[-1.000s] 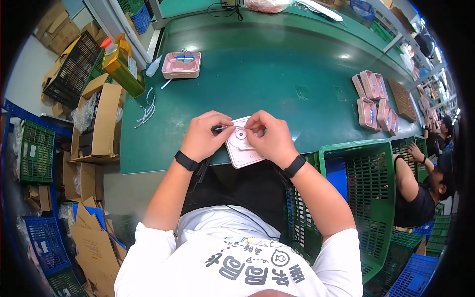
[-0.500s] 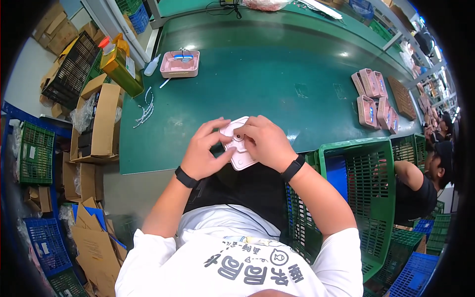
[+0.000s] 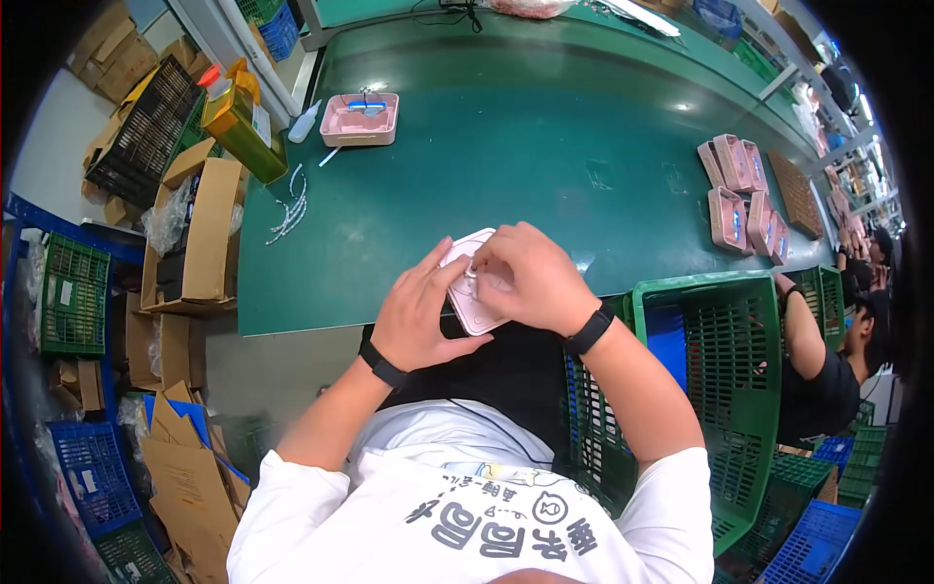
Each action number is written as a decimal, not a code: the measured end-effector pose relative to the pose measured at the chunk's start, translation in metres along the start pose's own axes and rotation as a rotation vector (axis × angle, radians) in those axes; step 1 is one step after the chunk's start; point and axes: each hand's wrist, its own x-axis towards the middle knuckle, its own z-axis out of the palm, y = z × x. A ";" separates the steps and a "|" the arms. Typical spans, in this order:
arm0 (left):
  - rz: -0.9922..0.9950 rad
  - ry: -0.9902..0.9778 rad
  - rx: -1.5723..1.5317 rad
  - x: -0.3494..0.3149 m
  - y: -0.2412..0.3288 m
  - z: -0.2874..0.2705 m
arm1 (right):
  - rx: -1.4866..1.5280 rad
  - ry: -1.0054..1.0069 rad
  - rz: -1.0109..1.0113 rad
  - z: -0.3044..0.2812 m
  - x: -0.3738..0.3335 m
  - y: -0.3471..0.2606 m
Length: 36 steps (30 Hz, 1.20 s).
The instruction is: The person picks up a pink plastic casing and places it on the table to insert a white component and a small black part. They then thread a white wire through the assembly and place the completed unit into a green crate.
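Note:
A pale pink, rounded plastic panel [image 3: 467, 310] lies at the near edge of the table, partly over the edge, with a small fitting near its middle. My left hand [image 3: 413, 316] rests along the panel's left side, fingers stretched across it and thumb spread apart near its lower edge. Over the panel's middle and right side, my right hand [image 3: 537, 277] has thumb and forefinger pinched together at the small fitting. What lies between those fingertips is too small to make out. A black band circles each wrist.
A pink open case [image 3: 360, 134] with a blue part stands at the far left, near a clear bottle [image 3: 305, 123], white cables [image 3: 289, 216] and a yellow-green can [image 3: 243, 127]. Several pink cases [image 3: 730, 219] stand at right. A green crate [image 3: 720, 409] is beside my right arm; co-workers sit beyond.
My left hand has shifted lower, its fingers straightening and its thumb moving to the panel's lower edge. The right hand stays over the panel, pinching near its middle. The view has shifted slightly.

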 end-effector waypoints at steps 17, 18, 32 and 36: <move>0.170 -0.127 -0.054 0.010 -0.017 -0.012 | 0.162 -0.152 0.543 -0.008 0.025 -0.003; 0.173 -0.130 -0.055 0.010 -0.017 -0.011 | 0.242 -0.250 0.642 -0.015 0.027 -0.002; 0.109 -0.221 -0.063 0.018 -0.011 -0.019 | 0.078 -0.212 0.400 -0.020 0.007 -0.003; 0.132 -0.296 -0.048 0.025 -0.015 -0.025 | -0.007 -0.196 0.383 -0.022 0.008 -0.007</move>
